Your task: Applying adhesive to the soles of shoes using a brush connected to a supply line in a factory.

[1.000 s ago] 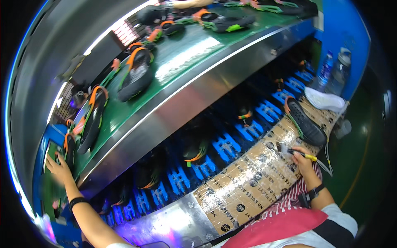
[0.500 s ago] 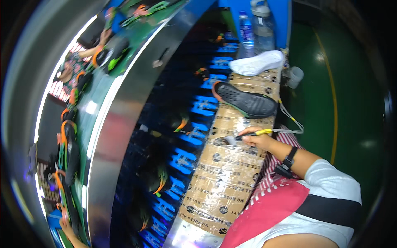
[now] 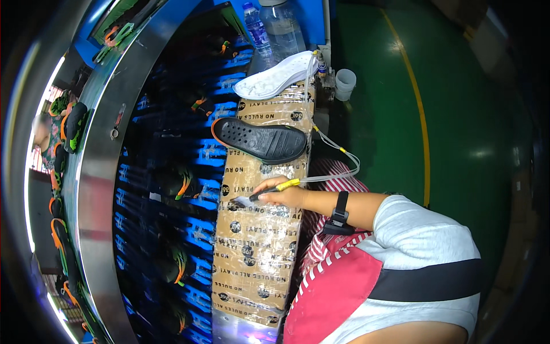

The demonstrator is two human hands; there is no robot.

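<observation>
My right hand [image 3: 278, 194] is closed around the black handle of a brush [image 3: 245, 202]. Its pale, flat end rests on or just above the cardboard-covered bench [image 3: 252, 235]. From the handle's yellow sleeve [image 3: 288, 184], thin clear tubes [image 3: 358, 166] loop up along the bench edge. Farther along lies a black shoe sole [image 3: 260, 140] with an orange rim at one end, apart from the hand. A white sole [image 3: 275, 75] lies beyond it. My left hand is out of view; bare skin of an arm [image 3: 415, 334] shows at the lower edge.
A bottle [image 3: 256, 28] and a large clear jug [image 3: 282, 28] stand at the bench's far end. A white cup [image 3: 344, 83] is beside it. Left are blue racks [image 3: 197, 235] with dark shoe uppers, a metal rail [image 3: 103, 143], a green conveyor carrying shoes, and another person [image 3: 43, 132].
The view has turned, so the bench and soles appear farther left. My right hand still grips the brush near the same patch of cardboard. The other person's reaching hands have dropped from sight.
</observation>
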